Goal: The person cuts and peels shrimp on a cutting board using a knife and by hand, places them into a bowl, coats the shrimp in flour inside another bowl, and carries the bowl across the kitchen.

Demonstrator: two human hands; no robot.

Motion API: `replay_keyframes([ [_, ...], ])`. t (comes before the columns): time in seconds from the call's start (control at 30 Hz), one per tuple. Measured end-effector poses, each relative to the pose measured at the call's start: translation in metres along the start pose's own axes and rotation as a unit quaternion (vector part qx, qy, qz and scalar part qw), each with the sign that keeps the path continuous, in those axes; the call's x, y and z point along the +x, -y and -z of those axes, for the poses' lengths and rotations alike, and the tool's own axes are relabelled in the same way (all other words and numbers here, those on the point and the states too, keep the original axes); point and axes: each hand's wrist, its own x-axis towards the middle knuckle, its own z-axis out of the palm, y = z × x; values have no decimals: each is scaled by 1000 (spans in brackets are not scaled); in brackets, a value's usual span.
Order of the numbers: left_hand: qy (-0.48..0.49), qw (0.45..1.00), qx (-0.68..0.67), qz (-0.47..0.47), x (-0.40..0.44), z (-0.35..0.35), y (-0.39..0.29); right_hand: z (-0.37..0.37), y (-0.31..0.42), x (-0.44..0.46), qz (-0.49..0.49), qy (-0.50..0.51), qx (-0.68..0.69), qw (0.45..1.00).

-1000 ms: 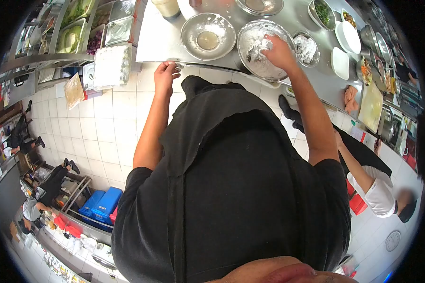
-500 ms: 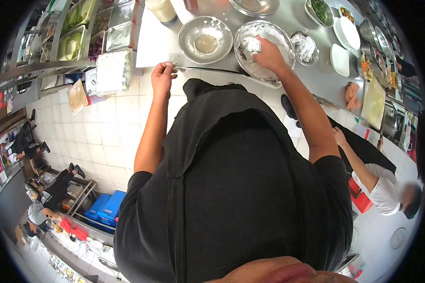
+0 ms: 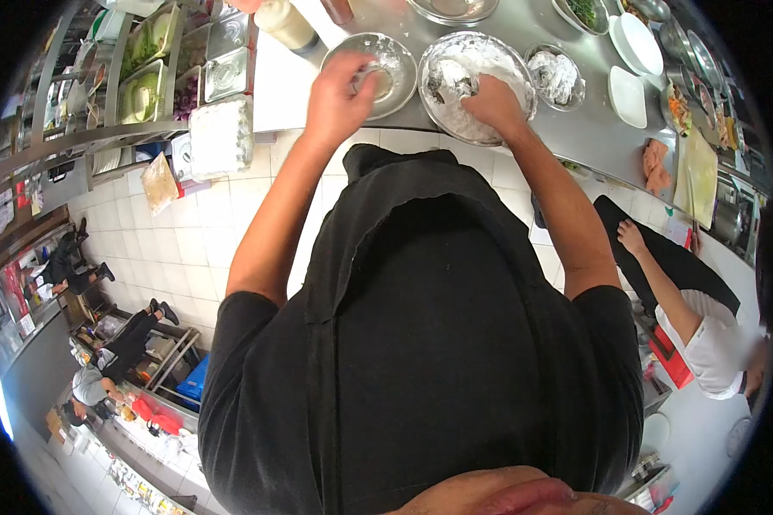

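Observation:
My left hand [image 3: 342, 96] is over the left metal bowl [image 3: 401, 97], blurred by motion, its thumb and fingers apart with nothing seen between them. A little liquid lies in that bowl's bottom. My right hand [image 3: 495, 105] reaches into the larger metal bowl [image 3: 529, 105] of white flour [image 3: 500, 62], fingers curled down and their tips hidden. Beside those fingers sits a lump coated in flour [image 3: 452, 74]; what it is under the coating I cannot make out. To the right stands a small bowl of floured pieces [image 3: 554, 75].
Behind the bowls stand a squeeze bottle [image 3: 285, 26] and another metal bowl [image 3: 455, 7]. White dishes [image 3: 629, 98] and a pink cloth [image 3: 656, 165] lie on the right of the steel counter [image 3: 580, 142]. A co-worker [image 3: 704, 339] stands at right; vegetable trays [image 3: 143, 93] are at left.
My left hand has moved from the counter's front edge up over the left bowl, its pinch opening. My right hand has lowered into the flour. The view has shifted slightly.

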Motion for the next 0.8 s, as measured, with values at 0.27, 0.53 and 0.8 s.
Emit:
replay_keyframes([
  [0.27, 170, 956, 134, -196, 52, -75, -22, 5, 3, -5, 45, -56, 56, 996],
  [0.53, 329, 886, 302, -128, 59, -128, -10, 0, 1, 4, 24, -54, 16, 998],
  [0.8, 352, 877, 323, -53, 64, -143, -11, 0, -13, 11, 56, -45, 31, 997],
])
